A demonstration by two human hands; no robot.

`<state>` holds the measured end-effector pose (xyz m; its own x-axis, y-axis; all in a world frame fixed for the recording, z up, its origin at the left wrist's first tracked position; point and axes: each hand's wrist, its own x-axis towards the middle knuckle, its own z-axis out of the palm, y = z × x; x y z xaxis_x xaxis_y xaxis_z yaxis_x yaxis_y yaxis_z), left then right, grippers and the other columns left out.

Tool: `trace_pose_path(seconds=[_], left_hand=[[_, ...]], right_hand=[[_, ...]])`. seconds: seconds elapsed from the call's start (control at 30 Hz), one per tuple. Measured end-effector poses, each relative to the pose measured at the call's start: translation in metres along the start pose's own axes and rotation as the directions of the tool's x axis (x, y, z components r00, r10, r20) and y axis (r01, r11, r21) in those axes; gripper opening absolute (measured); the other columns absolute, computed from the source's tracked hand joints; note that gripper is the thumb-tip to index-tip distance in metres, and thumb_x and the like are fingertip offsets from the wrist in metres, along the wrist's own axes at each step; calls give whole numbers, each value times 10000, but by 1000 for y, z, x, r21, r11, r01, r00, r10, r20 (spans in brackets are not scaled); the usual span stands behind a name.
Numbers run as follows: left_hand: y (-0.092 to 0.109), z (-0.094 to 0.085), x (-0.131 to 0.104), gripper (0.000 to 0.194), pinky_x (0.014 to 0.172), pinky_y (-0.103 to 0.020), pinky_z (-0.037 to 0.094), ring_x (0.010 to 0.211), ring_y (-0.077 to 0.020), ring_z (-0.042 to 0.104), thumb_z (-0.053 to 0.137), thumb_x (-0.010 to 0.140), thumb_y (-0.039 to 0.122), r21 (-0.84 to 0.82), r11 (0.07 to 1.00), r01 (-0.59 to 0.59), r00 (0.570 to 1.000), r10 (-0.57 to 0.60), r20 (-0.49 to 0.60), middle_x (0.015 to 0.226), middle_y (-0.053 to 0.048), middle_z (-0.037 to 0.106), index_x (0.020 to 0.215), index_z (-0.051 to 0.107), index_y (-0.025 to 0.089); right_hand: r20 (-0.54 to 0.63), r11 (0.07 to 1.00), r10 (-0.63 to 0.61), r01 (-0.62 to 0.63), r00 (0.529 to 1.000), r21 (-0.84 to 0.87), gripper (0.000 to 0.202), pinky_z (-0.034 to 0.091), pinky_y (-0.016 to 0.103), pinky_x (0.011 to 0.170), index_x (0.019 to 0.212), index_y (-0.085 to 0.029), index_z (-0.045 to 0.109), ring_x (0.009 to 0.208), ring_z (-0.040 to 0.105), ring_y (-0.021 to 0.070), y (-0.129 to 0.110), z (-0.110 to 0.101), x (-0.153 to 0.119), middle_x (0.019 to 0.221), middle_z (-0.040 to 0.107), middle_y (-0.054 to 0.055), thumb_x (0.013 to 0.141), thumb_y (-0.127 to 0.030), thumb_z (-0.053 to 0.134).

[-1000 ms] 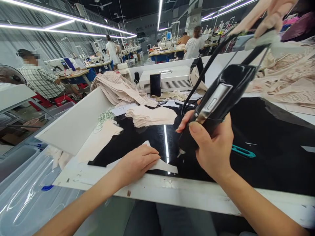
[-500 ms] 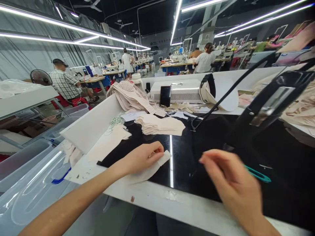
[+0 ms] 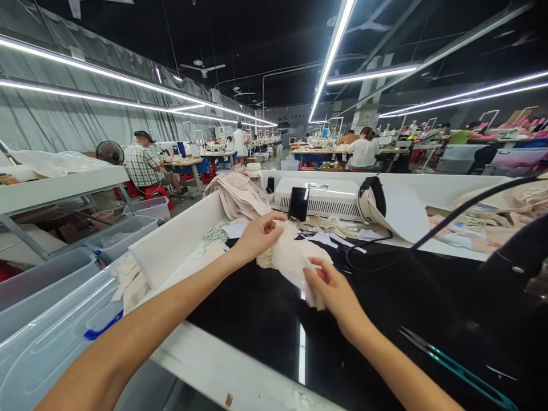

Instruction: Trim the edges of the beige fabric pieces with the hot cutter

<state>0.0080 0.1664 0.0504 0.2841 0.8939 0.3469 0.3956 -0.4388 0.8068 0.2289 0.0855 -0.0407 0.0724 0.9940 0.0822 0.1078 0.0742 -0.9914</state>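
A pale fabric piece (image 3: 291, 264), now lifted, is pinched by left hand (image 3: 258, 237) and right hand (image 3: 333, 286) (the black tool (image 3: 522, 252) released), permitting two-handed handling.

Looks like thin, matt cloth in the held pale piece (image 3: 289, 265), softly creased. Shows as matt cloth again, rough along the cut edges, in the pale stack (image 3: 265, 261) behind. Gleams smooth and glossy across the black work surface (image 3: 252, 325), mirroring a ceiling light (image 3: 332, 57) as a white streak. Turns smooth and white, marked by a brown spot, along the table edge (image 3: 231, 365). Shines like dark glass on the phone (image 3: 298, 204). Appears as teal-coated metal on the tweezers (image 3: 449, 359), bare and grey towards the tips. Reads as translucent, glossy plastic in the bin (image 3: 47, 359). Looks rubbery along the black cable (image 3: 454, 213).
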Motion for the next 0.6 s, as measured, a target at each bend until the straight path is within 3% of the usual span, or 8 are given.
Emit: trace_pose_path(seconds=[0.07, 0.17, 0.3, 0.43, 0.5, 0.6], left_hand=[[-8, -5, 15, 289, 763, -276, 518, 720, -158, 572, 729, 1050, 273, 50, 999, 12, 998, -9, -60, 860, 52, 619, 1294, 879, 236], [-23, -3, 34, 278, 774, -291, 530, 721, -177, 596, 707, 1058, 234, 108, 993, 47, 993, -35, -109, 793, 61, 571, 1265, 894, 232], [-45, 7, 51, 269, 852, -319, 596, 794, -191, 677, 718, 1101, 180, 167, 979, 113, 986, -90, -138, 840, 47, 631, 1307, 886, 220], [-66, 12, 58, 249, 1015, -431, 709, 1069, -241, 805, 824, 1186, 305, 196, 963, 187, 979, -166, -118, 1211, -54, 815, 1406, 820, 189], [-76, 14, 57, 367, 1047, -491, 744, 1196, -281, 827, 854, 1202, 426, 190, 955, 229, 973, -216, -87, 1418, -111, 814, 1473, 787, 187], [-87, 16, 53, 435, 1083, -525, 751, 1273, -309, 827, 855, 1204, 459, 163, 944, 287, 958, -285, -36, 1517, -134, 792, 1538, 768, 195]], right_hand=[[-100, 998, -36, 31, 994, -49, 672, 447, 327, 575, 1176, -246, 780, 589, 581, 198, -1, -19, 29, 667, 657, -57, 755, -765, 860], [-199, 992, -84, 63, 976, -108, 669, 440, 341, 571, 1174, -246, 771, 563, 558, 189, 4, -39, 66, 668, 603, -80, 753, -761, 839], [-275, 975, -129, 70, 953, -213, 544, 511, 344, 607, 1242, -231, 768, 554, 580, 175, 20, -47, 100, 693, 597, -97, 932, -670, 850], [-275, 931, -148, 40, 950, -363, 411, 632, 326, 721, 1333, -202, 772, 713, 679, 147, 38, -43, 123, 976, 764, -18, 1160, -572, 819], [-261, 891, -171, 36, 950, -452, 369, 679, 379, 836, 1343, -207, 784, 843, 748, 189, 44, -41, 130, 1056, 797, 15, 1159, -525, 822], [-218, 813, -215, 51, 952, -580, 341, 664, 479, 998, 1353, -240, 803, 1014, 801, 301, 50, -41, 130, 1088, 833, 66, 1068, -425, 788]])
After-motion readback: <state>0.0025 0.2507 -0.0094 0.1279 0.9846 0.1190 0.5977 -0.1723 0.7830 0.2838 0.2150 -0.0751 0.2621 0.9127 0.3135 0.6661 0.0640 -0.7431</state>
